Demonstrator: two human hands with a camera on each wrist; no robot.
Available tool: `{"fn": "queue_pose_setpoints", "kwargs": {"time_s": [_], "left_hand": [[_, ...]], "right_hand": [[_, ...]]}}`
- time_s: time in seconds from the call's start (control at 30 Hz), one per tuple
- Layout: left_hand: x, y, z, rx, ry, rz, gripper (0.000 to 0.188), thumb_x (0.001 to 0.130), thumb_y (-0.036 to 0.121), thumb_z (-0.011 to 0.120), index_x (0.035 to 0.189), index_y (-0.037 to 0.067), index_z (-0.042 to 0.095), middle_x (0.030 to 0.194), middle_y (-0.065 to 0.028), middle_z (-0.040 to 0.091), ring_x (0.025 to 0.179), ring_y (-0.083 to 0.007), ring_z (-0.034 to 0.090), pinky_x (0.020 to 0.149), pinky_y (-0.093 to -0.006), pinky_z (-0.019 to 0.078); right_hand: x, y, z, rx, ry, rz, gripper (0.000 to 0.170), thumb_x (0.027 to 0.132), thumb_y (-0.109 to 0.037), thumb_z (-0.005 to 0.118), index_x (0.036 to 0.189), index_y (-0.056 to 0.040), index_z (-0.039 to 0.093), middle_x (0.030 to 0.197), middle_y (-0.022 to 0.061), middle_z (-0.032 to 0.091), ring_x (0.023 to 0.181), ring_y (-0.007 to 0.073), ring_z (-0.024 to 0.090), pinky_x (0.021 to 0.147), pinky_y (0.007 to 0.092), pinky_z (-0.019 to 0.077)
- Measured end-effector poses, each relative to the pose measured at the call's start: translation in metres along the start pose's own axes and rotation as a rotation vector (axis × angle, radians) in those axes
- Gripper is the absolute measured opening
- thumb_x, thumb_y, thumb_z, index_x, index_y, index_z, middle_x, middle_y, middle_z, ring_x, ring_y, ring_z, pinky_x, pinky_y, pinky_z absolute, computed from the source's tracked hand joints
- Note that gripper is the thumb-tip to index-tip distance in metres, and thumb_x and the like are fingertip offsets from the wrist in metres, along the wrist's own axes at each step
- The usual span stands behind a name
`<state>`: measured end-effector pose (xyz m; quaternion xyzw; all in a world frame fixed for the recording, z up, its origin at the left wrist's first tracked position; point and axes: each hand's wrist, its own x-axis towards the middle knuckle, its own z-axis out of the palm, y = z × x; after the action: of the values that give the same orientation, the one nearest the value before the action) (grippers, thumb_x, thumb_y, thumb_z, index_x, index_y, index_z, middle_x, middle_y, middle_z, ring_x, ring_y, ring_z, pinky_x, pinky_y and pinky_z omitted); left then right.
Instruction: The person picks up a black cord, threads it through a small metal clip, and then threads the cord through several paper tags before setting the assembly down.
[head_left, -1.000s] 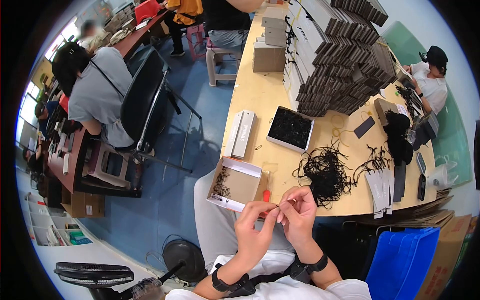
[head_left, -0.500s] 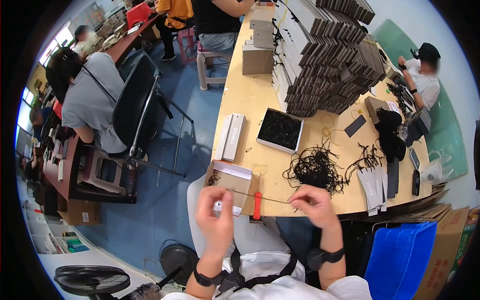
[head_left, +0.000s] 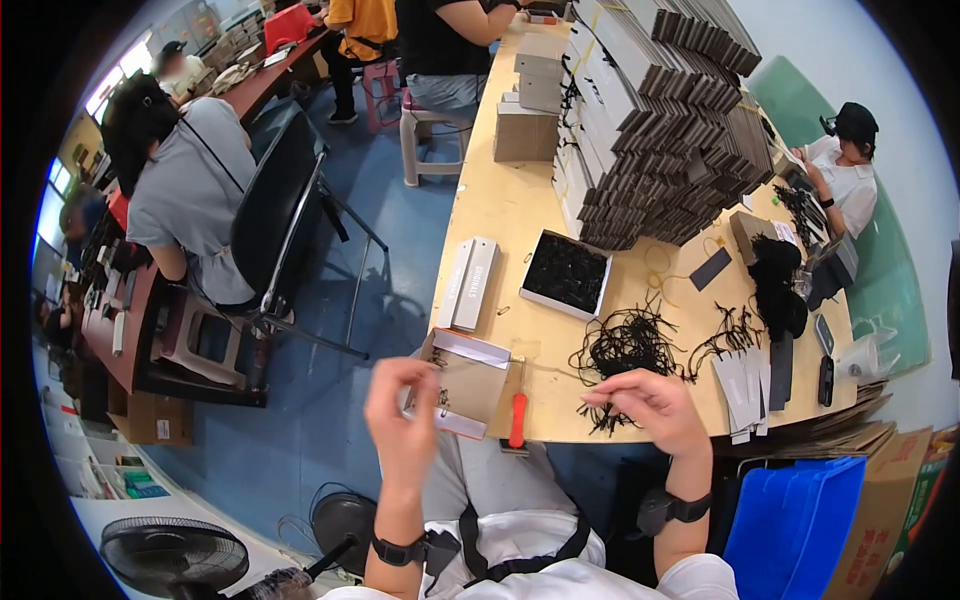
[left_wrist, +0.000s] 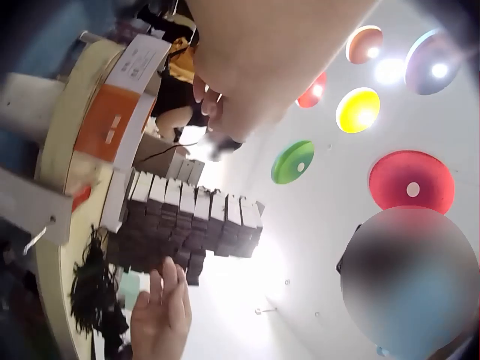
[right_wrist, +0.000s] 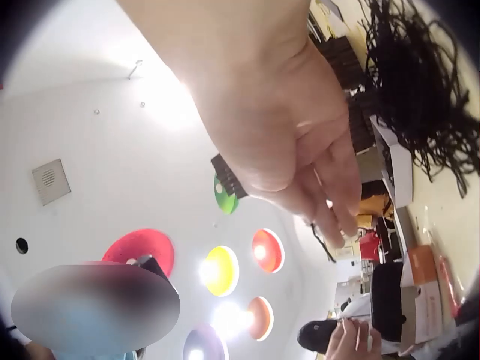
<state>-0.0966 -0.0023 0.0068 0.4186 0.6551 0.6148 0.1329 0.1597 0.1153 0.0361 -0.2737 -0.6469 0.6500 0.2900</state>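
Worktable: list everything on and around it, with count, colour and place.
Cord: count unclear, dark, at right hand.
Open box: one, brown inside, near left hand.
Tool: one, red-handled, right of open box.
White box: one, white, beyond tool.
Cord tangle: one, black, right of tool.
Lettered bars: two, grey, left of white box.
Boards: many, grey, stacked farther back.
Worktable: one, pale wood, centre.
Bin: one, blue, lower right.
Folding chair: one, black, left.
Fan: one, black, lower left.
People: several, mixed clothing, farther off.
Left hand: one, bare, by open box.
Right hand: one, bare, holding cord.

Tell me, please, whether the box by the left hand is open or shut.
Open: in the head view, the box shows its brown inner floor.
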Motion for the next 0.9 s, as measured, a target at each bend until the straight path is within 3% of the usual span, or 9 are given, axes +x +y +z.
{"fn": "queue_pose_setpoints", "kwargs": {"time_s": [0.07, 0.17, 0.27, 0.33, 0.43, 0.6, 0.67, 0.73, 0.9], "left_hand": [[-0.017, 0.01, 0.009, 0.057, -0.116, 0.057, 0.005, 0.083, 0.0, 0.063, 0.083, -0.001, 0.058, 0.085, -0.0063, 0.059, 0.08, -0.0144, 0.056, 0.072, -0.0242, 0.0433], [-0.036, 0.025, 0.021, -0.019, -0.22, 0.054, 0.005, 0.081, -0.001, 0.064, 0.084, -0.002, 0.06, 0.093, -0.0101, 0.063, 0.083, -0.0175, 0.058, 0.073, -0.0264, 0.0438], [-0.047, 0.031, 0.033, -0.216, -0.331, -0.098, 0.006, 0.083, 0.0, 0.064, 0.089, -0.001, 0.061, 0.103, -0.0136, 0.064, 0.09, -0.0182, 0.06, 0.079, -0.0302, 0.0463], [-0.05, 0.03, 0.04, -0.751, -0.289, -0.426, 0.007, 0.086, 0.002, 0.062, 0.092, -0.002, 0.062, 0.109, -0.0166, 0.064, 0.095, -0.0193, 0.06, 0.087, -0.0349, 0.0469], [-0.047, 0.032, 0.04, -0.866, -0.292, -0.489, 0.007, 0.089, 0.003, 0.061, 0.093, -0.002, 0.06, 0.106, -0.0156, 0.064, 0.097, -0.0203, 0.06, 0.092, -0.0371, 0.0463], [-0.046, 0.021, 0.029, -0.761, -0.482, -0.366, 0.007, 0.089, 0.003, 0.061, 0.093, -0.003, 0.061, 0.099, -0.0133, 0.065, 0.097, -0.0199, 0.06, 0.089, -0.034, 0.0469], [-0.047, 0.019, 0.024, -0.68, -0.592, -0.267, 0.008, 0.089, 0.003, 0.06, 0.093, -0.003, 0.061, 0.098, -0.0119, 0.065, 0.098, -0.0188, 0.06, 0.087, -0.0317, 0.0473], [-0.046, 0.02, 0.022, -0.612, -0.704, -0.278, 0.007, 0.089, 0.003, 0.06, 0.093, -0.003, 0.061, 0.097, -0.0115, 0.065, 0.097, -0.0184, 0.061, 0.086, -0.0305, 0.0476], [-0.049, 0.03, 0.025, -0.669, -0.601, -0.395, 0.008, 0.089, 0.004, 0.06, 0.094, -0.002, 0.062, 0.097, -0.0111, 0.066, 0.094, -0.0178, 0.062, 0.085, -0.0302, 0.048]], "right_hand": [[0.006, -0.001, 0.019, -0.291, 0.052, 0.015, 0.012, 0.088, -0.002, 0.06, 0.096, 0.0056, 0.063, 0.084, 0.0143, 0.07, 0.075, 0.0148, 0.068, 0.062, 0.0232, 0.0524], [0.011, 0.0, 0.045, -0.282, 0.112, -0.02, 0.007, 0.086, -0.003, 0.063, 0.088, 0.0045, 0.064, 0.075, 0.0088, 0.069, 0.062, 0.0104, 0.066, 0.054, 0.0196, 0.0486], [0.009, 0.006, 0.059, -0.204, 0.151, 0.009, 0.006, 0.084, -0.002, 0.065, 0.087, 0.0032, 0.065, 0.068, 0.0048, 0.066, 0.057, 0.0079, 0.064, 0.047, 0.0169, 0.0422], [0.006, 0.006, 0.067, -0.293, 0.137, -0.043, 0.007, 0.083, -0.003, 0.065, 0.088, 0.0017, 0.067, 0.065, 0.0046, 0.066, 0.056, 0.0066, 0.064, 0.045, 0.0164, 0.0395], [-0.001, 0.014, 0.073, -0.291, 0.129, -0.075, 0.008, 0.082, -0.003, 0.066, 0.089, 0.0005, 0.068, 0.064, 0.0039, 0.065, 0.052, 0.004, 0.058, 0.044, 0.0175, 0.0373], [-0.002, 0.018, 0.059, -0.102, 0.21, -0.129, 0.013, 0.082, -0.007, 0.067, 0.092, 0.0009, 0.068, 0.08, 0.0045, 0.063, 0.064, 0.0067, 0.055, 0.054, 0.0203, 0.0416], [0.007, 0.009, 0.053, 0.044, 0.144, -0.06, 0.017, 0.082, -0.007, 0.067, 0.097, 0.0005, 0.067, 0.091, 0.0047, 0.059, 0.073, 0.0083, 0.054, 0.061, 0.0213, 0.0431], [0.017, 0.006, 0.051, 0.106, -0.156, 0.07, 0.02, 0.082, -0.008, 0.068, 0.1, 0.0003, 0.065, 0.093, 0.0047, 0.058, 0.074, 0.0088, 0.054, 0.063, 0.0221, 0.0441], [0.018, 0.01, 0.053, 0.335, -0.151, 0.153, 0.008, 0.076, 0.006, 0.068, 0.08, 0.0036, 0.062, 0.086, 0.0109, 0.058, 0.072, 0.015, 0.058, 0.061, 0.0259, 0.0487]]}}
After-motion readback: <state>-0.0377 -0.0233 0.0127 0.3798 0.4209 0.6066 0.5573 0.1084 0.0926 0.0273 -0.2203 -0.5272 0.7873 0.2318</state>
